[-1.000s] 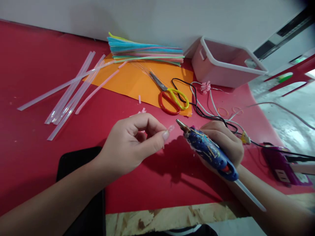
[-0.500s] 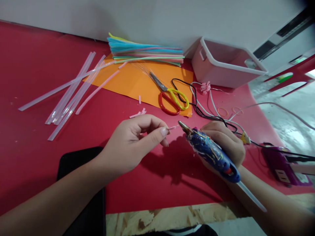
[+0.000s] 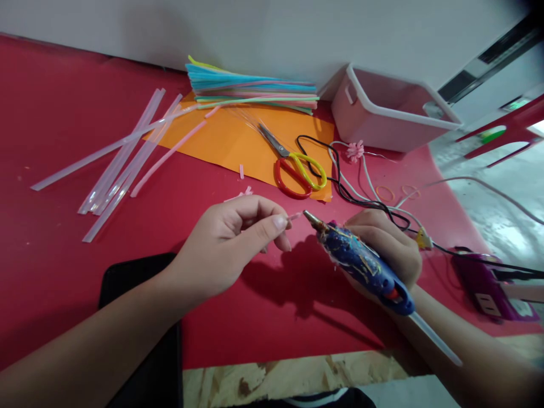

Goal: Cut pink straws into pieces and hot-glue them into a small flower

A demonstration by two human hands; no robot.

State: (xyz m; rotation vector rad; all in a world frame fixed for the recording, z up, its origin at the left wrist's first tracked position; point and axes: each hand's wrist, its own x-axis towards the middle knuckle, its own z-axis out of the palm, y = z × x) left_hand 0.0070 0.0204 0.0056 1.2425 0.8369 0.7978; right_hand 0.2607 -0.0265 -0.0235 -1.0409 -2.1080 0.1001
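Note:
My left hand (image 3: 238, 243) pinches a short pink piece (image 3: 294, 216), which looks like a cut bit of pipe cleaner, between thumb and forefinger. My right hand (image 3: 386, 243) is wrapped round a blue glue gun (image 3: 361, 260) smeared with dried glue, a clear glue stick (image 3: 436, 337) poking out of its back. The metal nozzle points left, at or very near the tip of the pink piece; whether they touch I cannot tell. Beyond my left hand lie small pink cut pieces (image 3: 244, 192), partly hidden by it.
Scissors (image 3: 293, 164) lie on orange paper (image 3: 229, 141) below a bundle of coloured pipe cleaners (image 3: 255, 88). Several glue sticks (image 3: 123, 153) are at left. Cables, a pink pipe-cleaner flower (image 3: 355, 151), a pink bin (image 3: 382, 122) and a purple power strip (image 3: 484, 289) occupy the right. A black tray-like object (image 3: 144, 351) sits under my left forearm.
The glue gun has shifted slightly left, bringing its nozzle up to the pink piece. My left hand has moved a little left and up, still pinching the piece.

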